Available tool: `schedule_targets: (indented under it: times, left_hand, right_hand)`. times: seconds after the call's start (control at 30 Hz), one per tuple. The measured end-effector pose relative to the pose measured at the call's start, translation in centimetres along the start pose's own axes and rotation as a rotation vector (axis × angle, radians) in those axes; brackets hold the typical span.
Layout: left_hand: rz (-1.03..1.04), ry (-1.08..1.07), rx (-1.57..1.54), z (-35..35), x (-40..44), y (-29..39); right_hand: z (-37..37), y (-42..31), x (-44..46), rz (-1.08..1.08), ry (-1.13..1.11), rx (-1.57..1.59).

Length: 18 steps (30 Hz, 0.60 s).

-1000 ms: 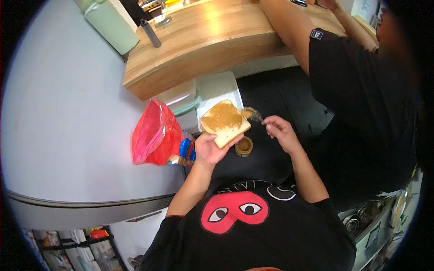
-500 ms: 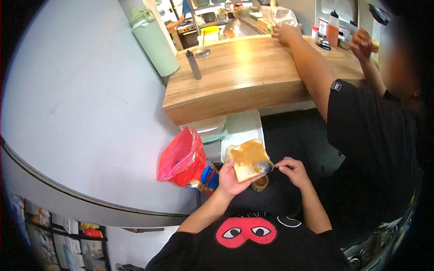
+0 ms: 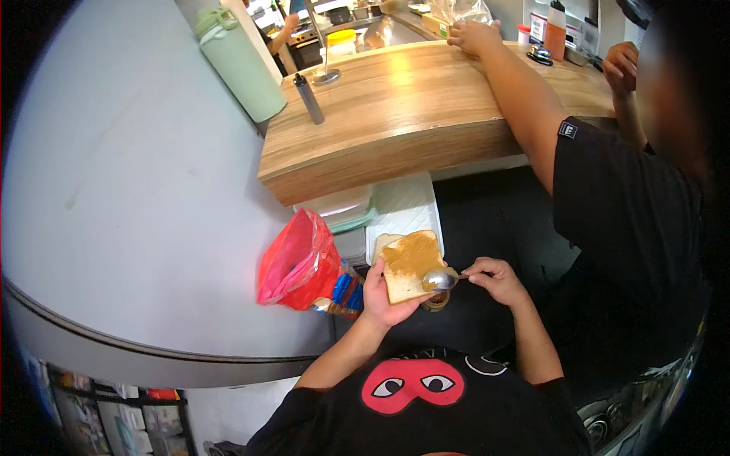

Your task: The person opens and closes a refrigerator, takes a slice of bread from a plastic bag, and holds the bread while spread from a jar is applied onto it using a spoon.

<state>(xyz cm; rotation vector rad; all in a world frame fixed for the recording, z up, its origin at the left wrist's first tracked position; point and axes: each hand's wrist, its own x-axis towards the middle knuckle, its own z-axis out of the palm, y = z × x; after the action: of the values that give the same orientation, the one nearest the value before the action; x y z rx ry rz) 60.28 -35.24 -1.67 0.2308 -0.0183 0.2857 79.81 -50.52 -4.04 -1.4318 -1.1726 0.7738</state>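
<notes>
A slice of bread (image 3: 408,266) rests in my left hand (image 3: 384,300), its upper part coated with a brown spread. My right hand (image 3: 498,281) pinches the handle of a spoon (image 3: 439,280), whose bowl lies on the lower right of the slice. Partly hidden beneath the bread is a jar (image 3: 436,302) of brown spread. Another slice (image 3: 383,242) shows behind the held one, by the white tray (image 3: 407,204). An open red bread bag (image 3: 300,262) stands to the left of my left hand.
A wooden counter (image 3: 372,114) carries a grey bottle (image 3: 309,99) and a sauce bottle (image 3: 555,32). Next to it stands a green flask (image 3: 242,67). At the right, another person in a black shirt (image 3: 623,205) reaches an arm over the counter. Lidded containers (image 3: 338,209) sit below it.
The spoon has gone from beside the slice's top right onto its lower right part. The spread now looks smoother. The camera view has shifted, showing more of the counter.
</notes>
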Motion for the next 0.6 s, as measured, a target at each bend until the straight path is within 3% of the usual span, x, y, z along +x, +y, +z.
schedule_targets:
  times: [0.37, 0.4, 0.47, 0.6]
  left_hand:
    - [0.019, 0.054, 0.047, -1.1, -0.1, 0.1]
    - [0.017, 0.093, 0.091, -1.3, -0.2, 0.3]
    - [0.017, 0.071, 0.063, -1.4, -0.3, 0.4]
    - [0.039, -0.003, 0.139, -1.1, -0.3, 0.8]
  right_hand:
    - [-1.0, 0.7, -0.5, 0.093, -0.047, -0.106]
    - [-1.1, 0.3, -0.8, 0.147, -0.032, -0.107]
    - [-1.4, 0.7, -1.1, 0.046, 0.068, -0.127]
    - [-2.6, 2.0, -2.8, 0.173, 0.231, 0.023]
